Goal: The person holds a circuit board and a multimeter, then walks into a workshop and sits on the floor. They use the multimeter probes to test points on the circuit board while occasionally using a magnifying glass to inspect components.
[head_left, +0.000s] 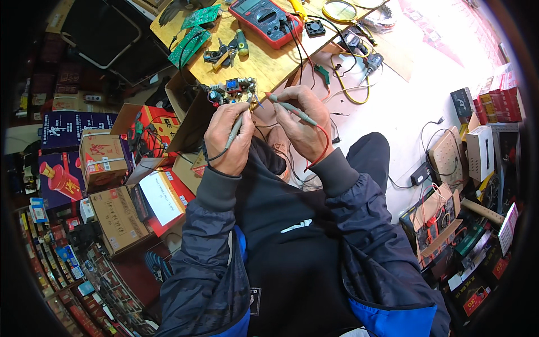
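Between thumb and fingers, my left hand [225, 137] pinches a grey-green test probe [234, 132] with a black lead. A matching test probe [297, 112] with a red lead is gripped in my right hand [307, 126]. Both probes point toward a small populated circuit board [231, 86] at the near edge of the table. It carries a blue part and several capacitors, with thin wires at its right end. Whether either tip touches the board, I cannot tell. A red-and-grey multimeter [266, 20] lies farther back, with leads plugged in.
The wooden table [205, 70] also holds green circuit boards [190, 48], a screwdriver [242, 42], keys [223, 55], a small black fan [315, 28] and a magnifying glass [339, 10]. Cables hang past its right edge. Cardboard boxes [118, 219] stack on the left; more clutter lies right.
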A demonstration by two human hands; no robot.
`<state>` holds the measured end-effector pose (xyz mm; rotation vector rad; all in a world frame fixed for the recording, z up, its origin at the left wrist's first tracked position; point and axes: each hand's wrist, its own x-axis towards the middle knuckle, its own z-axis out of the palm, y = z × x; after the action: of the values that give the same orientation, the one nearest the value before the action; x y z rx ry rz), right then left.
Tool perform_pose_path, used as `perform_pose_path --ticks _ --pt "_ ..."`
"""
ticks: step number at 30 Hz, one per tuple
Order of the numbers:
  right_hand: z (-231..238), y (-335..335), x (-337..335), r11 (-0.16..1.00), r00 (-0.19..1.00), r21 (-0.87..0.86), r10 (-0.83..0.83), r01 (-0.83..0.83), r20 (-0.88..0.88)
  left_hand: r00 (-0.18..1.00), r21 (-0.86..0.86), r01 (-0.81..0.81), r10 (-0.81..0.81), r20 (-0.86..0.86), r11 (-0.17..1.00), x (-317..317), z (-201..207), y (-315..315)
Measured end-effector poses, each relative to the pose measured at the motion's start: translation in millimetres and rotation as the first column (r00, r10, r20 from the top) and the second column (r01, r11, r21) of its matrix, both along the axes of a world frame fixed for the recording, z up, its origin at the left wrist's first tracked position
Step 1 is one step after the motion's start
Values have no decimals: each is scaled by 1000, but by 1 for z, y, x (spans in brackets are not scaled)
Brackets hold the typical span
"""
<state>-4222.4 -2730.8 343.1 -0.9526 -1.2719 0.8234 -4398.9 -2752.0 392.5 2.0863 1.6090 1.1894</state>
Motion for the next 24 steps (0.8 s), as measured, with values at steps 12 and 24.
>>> perform_pose_path --ticks 12,24 --pt "0 -1 1 1000 1000 15 17 -18 18 995 38 26 -22 -94 999 2 3 4" --pt "3 6 1 998 998 25 49 -50 35 997 -3 38 -38 -67 999 6 5 6"
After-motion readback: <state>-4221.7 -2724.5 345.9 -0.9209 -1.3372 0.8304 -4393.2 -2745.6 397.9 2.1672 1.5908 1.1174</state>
